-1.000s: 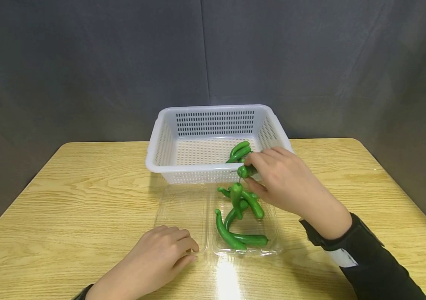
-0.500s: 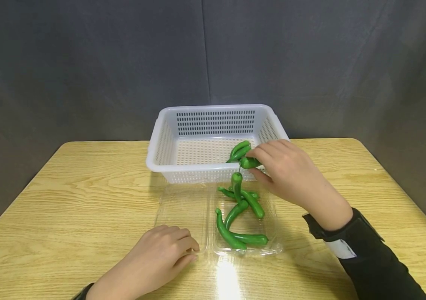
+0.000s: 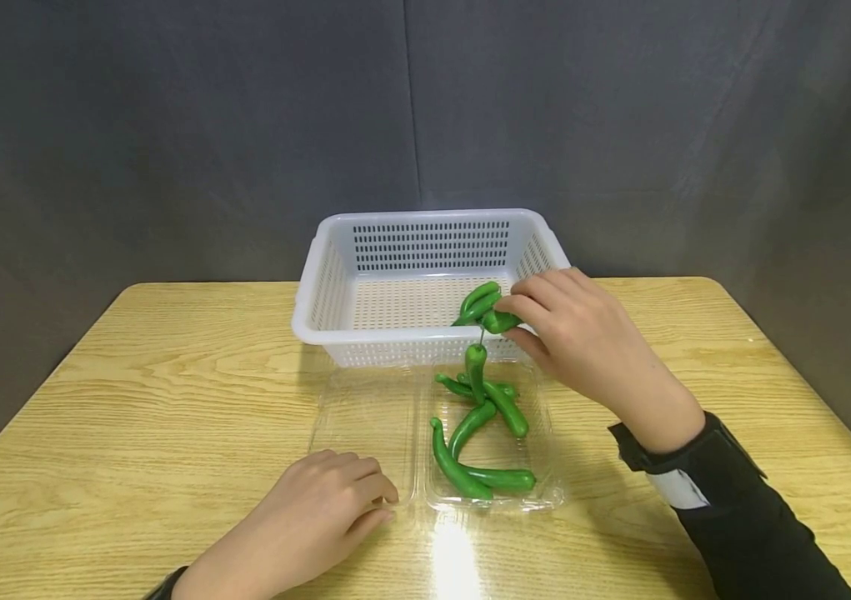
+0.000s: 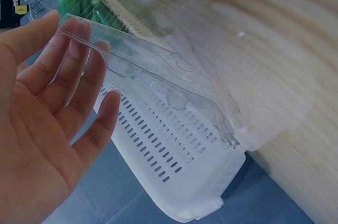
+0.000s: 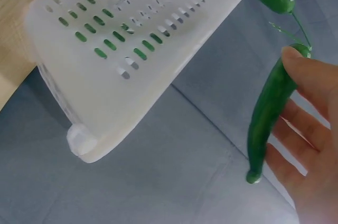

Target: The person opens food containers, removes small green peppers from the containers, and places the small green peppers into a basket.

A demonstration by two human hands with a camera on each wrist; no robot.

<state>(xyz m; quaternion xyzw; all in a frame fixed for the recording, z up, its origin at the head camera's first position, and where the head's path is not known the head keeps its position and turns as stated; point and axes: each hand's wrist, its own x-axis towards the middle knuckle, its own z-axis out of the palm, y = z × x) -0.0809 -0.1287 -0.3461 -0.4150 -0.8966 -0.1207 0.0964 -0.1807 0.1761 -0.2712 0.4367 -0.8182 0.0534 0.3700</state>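
The held pepper [image 5: 269, 108] is long, glossy and deep green, gently curved, narrowing to a blunt tip; a thin stem-like strand at its top links it to a second pepper [image 3: 475, 367] hanging lower, over the clear container [image 3: 496, 454]. The right hand [image 3: 583, 337] pinches it between thumb and fingers, and in the head view it overlaps the near rim of the white basket [image 3: 413, 336]. The left hand [image 3: 327, 504] is relaxed, fingers loosely bent beside the container's left half; whether it touches cannot be told. Counted, there are one basket, one two-part container, two linked peppers, at least five loose peppers [image 3: 455, 467] in the container's right half, and at least two basket peppers [image 3: 479, 294].
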